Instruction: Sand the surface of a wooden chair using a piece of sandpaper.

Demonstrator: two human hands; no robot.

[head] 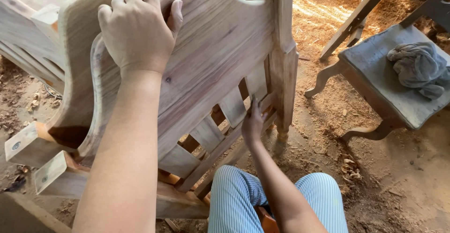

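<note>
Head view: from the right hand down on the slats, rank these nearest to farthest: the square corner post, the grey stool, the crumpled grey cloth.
From the right hand:
1. Square corner post, just to its right on the wooden frame.
2. Grey stool, farther right on the sawdust floor.
3. Crumpled grey cloth, on the stool's far right side.

My view is evenly lit by soft daylight. The brightest patch is on the sawdust floor (318, 12) at top centre, nearly washed out. Shadows are soft under the grey stool (375, 83). The near forearm (126, 167) looms large and slightly soft; edges bend a little.
</note>
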